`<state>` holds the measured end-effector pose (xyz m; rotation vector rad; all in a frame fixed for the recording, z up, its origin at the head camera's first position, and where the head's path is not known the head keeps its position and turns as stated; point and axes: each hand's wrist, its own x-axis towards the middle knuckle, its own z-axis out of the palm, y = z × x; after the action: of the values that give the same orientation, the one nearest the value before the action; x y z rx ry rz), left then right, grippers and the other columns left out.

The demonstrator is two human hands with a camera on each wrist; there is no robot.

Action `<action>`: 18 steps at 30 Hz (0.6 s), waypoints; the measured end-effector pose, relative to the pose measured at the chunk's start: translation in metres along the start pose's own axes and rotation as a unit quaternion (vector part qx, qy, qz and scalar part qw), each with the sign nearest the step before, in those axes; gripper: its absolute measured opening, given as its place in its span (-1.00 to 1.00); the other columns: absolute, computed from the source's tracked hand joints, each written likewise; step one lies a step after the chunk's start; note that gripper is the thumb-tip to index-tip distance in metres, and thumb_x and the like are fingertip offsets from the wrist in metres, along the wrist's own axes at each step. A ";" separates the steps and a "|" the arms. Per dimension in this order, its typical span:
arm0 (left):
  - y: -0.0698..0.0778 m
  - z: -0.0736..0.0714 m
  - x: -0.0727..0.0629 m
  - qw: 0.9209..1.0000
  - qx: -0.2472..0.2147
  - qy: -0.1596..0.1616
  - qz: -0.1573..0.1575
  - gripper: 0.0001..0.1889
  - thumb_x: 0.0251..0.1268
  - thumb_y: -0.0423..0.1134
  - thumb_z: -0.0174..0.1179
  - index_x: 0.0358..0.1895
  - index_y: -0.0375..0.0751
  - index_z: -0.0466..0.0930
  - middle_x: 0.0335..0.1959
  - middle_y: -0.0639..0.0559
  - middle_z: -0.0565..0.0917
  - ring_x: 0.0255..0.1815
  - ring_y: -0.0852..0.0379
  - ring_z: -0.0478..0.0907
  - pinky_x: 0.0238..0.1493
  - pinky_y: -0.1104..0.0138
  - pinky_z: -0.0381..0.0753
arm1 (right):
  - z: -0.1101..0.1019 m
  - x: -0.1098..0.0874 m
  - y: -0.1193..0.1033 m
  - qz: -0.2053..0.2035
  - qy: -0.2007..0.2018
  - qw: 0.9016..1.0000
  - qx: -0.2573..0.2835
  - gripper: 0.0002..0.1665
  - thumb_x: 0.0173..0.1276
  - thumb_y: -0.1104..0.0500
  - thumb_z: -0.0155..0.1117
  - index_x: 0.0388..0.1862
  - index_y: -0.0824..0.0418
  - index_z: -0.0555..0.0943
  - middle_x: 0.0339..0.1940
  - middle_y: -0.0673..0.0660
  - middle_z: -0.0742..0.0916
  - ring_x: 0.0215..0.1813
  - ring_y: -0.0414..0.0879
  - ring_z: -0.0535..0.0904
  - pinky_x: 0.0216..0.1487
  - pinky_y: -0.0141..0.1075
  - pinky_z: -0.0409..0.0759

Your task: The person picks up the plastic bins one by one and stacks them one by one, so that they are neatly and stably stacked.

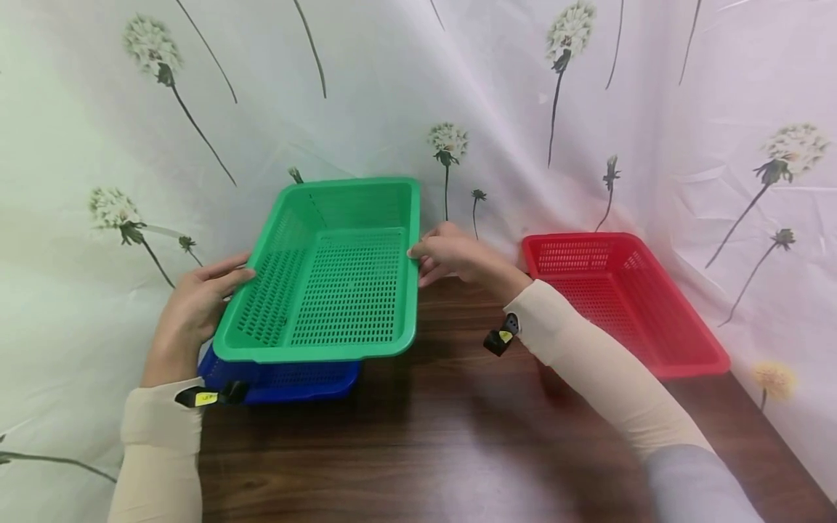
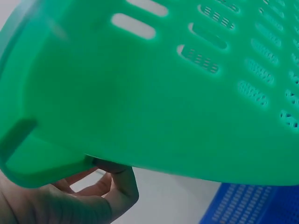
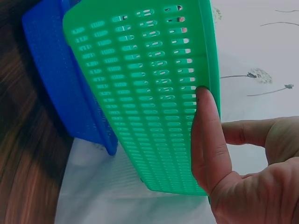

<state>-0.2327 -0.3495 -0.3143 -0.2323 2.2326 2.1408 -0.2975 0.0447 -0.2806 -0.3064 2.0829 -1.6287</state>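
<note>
Green plastic: one rectangular perforated basket (image 1: 346,287) with a rolled rim, raised between two hands on the left half of the table, over the blue item below. No contents seen in it.

Left hand (image 1: 196,301): grips the green basket's left rim, thumb on top, fingers bent beneath. Beige sleeve (image 1: 160,454), small black wrist device (image 1: 209,396).

Right hand (image 1: 451,254): grips the opposite rim, thumb over the edge, fingers against the outer wall. Matching sleeve (image 1: 588,356) and black device (image 1: 502,335).

Blue plastic: one perforated basket (image 1: 297,379), largely hidden under the green one. Whether the two touch, I cannot tell from here.

Red plastic: one perforated rectangular basket (image 1: 628,305) at the right end, near the cloth, partly covered by the right forearm.

Wood-grain: one dark brown table (image 1: 431,443), glossy toward the near side.

White fabric: one hanging cloth (image 1: 392,109), dandelion print, behind everything.

Condition notes, in my judgement: both holds sit at the rim, so uneven lifting could tip the green basket, or a loose thumb let one side drop. Lowered askew, its base might catch the blue rim and wedge or push that basket aside. A careless right elbow could knock the red one.
</note>
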 end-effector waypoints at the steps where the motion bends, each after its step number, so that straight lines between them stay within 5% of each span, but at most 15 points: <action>1: -0.001 -0.002 0.000 1.000 0.001 0.002 0.000 -0.19 0.47 -0.15 0.40 0.69 -0.11 0.23 0.00 0.33 0.60 -0.16 0.33 0.77 -0.19 0.37 0.83 | 0.002 0.002 0.000 -0.002 -0.003 1.000 0.002 -0.60 0.63 0.29 0.19 0.26 0.58 0.57 -0.11 0.38 0.80 -0.34 -0.02 0.78 0.11 0.00 0.80; 7: -0.006 -0.016 0.000 1.000 0.009 0.022 -0.003 -0.30 0.46 -0.13 0.41 0.60 -0.04 0.39 -0.02 0.34 0.59 -0.16 0.36 0.75 -0.20 0.39 0.82 | 0.014 0.008 -0.002 -0.008 -0.013 1.000 0.016 -0.68 0.63 0.29 0.19 0.15 0.53 0.64 -0.14 0.35 0.82 -0.34 -0.01 0.78 0.05 -0.04 0.82; 18: -0.006 -0.037 -0.002 0.999 0.028 0.035 -0.030 -0.14 0.46 -0.14 0.42 0.70 -0.14 0.15 -0.12 0.44 0.61 -0.24 0.36 0.75 -0.25 0.36 0.82 | 0.035 0.024 -0.004 -0.005 -0.022 0.999 0.037 -0.73 0.63 0.32 0.19 0.10 0.55 0.63 -0.24 0.30 0.79 -0.41 -0.02 0.75 -0.14 -0.18 0.85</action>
<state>-0.2270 -0.3862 -0.3179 -0.3734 2.2869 2.0682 -0.3018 0.0030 -0.2887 -0.3242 1.9863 -1.6854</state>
